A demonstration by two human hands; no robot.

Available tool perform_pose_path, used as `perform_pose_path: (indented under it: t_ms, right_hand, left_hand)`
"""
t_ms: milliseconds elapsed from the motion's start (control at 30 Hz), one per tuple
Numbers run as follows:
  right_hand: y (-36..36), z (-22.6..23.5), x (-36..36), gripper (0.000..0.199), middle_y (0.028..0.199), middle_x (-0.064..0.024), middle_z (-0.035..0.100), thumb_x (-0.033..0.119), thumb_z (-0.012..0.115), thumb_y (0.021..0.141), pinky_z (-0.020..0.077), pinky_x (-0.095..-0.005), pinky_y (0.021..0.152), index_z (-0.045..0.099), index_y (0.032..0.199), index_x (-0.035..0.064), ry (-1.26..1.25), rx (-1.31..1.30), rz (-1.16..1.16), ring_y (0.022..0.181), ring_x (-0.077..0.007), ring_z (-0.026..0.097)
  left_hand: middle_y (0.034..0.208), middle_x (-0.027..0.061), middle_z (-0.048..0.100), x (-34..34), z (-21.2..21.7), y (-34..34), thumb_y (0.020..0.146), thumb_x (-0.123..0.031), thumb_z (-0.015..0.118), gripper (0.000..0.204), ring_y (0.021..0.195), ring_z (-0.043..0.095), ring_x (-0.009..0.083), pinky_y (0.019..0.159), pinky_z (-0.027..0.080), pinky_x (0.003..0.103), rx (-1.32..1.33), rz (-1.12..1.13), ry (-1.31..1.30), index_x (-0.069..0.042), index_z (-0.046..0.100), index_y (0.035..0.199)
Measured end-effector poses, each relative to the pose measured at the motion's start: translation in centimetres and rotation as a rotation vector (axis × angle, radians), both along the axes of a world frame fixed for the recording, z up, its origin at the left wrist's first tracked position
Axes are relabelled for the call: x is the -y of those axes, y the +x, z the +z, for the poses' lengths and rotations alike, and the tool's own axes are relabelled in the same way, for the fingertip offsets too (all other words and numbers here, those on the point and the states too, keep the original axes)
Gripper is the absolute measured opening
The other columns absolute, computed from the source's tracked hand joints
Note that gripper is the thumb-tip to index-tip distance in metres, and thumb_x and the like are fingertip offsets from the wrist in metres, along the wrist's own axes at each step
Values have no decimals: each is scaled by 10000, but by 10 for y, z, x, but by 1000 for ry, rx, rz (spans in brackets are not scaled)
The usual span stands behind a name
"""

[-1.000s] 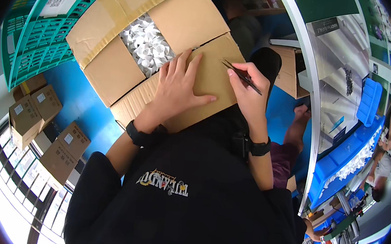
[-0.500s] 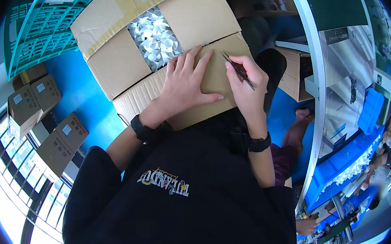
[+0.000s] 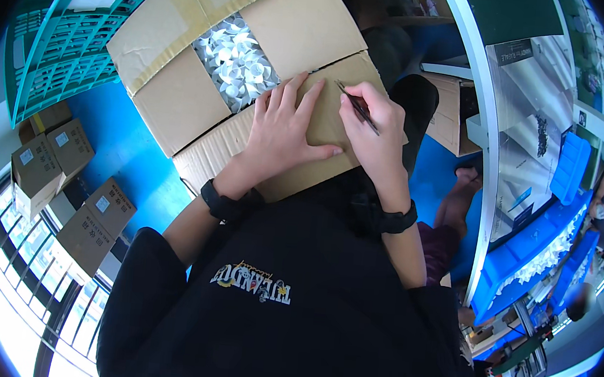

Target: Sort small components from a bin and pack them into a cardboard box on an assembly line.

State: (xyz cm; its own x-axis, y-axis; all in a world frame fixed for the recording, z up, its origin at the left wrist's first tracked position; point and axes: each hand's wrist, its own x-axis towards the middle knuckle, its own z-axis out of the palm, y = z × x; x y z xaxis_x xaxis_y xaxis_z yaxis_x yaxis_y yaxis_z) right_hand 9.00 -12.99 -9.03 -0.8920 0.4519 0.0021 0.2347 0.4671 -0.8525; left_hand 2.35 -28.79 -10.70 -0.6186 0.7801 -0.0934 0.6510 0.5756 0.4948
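Box (image 3: pixel 180 99) of brown cardboard lies in front of the person, above the blue floor (image 3: pixel 128 162), with its near flap under both hands. Two flaps are closed with tan tape, and between them a gap shows many small white pieces (image 3: pixel 235 61) packed inside.

Left hand (image 3: pixel 282 133) is flat and open on the near flap (image 3: pixel 321 129), fingers spread, pressing it down; it grips nothing. Right hand (image 3: pixel 372 130) is closed around a thin dark pen (image 3: pixel 358 107), held like for writing, and its tip touches the flap near the far edge.

I judge the box is rather heavy, because it is large and looks full. The cardboard is stiff on the walls but the flaps bend easily, so the flap needs the flat hand as support while the pen presses on it. To move the box, it is better to hold it under the bottom corners, not by the flaps or the tape. The surface is dry and not slippery. The white pieces are loose and could fall out through the gap if the box is tilted.

Smaller boxes (image 3: pixel 53 159) stand at the left, well apart, and a green crate (image 3: pixel 64 38) is just beside the big box.
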Motion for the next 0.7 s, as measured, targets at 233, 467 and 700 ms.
perform_pose_path:
  t_ms: [233, 467, 700]
  right_hand:
    - [4, 8, 1, 102, 669, -137, 611, 23, 657, 828, 441, -271, 534, 613, 893, -41, 7, 15, 12, 561, -165, 595]
    - [4, 12, -2, 105, 688, -153, 613, 27, 650, 823, 443, -294, 541, 616, 899, -38, 56, 11, 55, 572, -226, 600]
    - [-3, 17, -9, 79, 706, -158, 588, 2, 627, 803, 434, -321, 553, 576, 844, -41, 129, 75, 167, 594, -271, 587]
  left_hand:
    - [1402, 176, 391, 0, 2, 0, 628, -625, 734, 1029, 1228, 430, 336, 1032, 310, 450, 4, -3, 14, -74, 384, 1424]
    - [1406, 167, 389, 0, 1, -1, 631, -623, 733, 1021, 1223, 431, 336, 1031, 310, 450, 13, -7, 25, -77, 386, 1421]
    - [1380, 173, 404, 0, -1, -1, 632, -655, 713, 1012, 1202, 442, 335, 1005, 324, 466, -7, -2, 45, -70, 417, 1402]
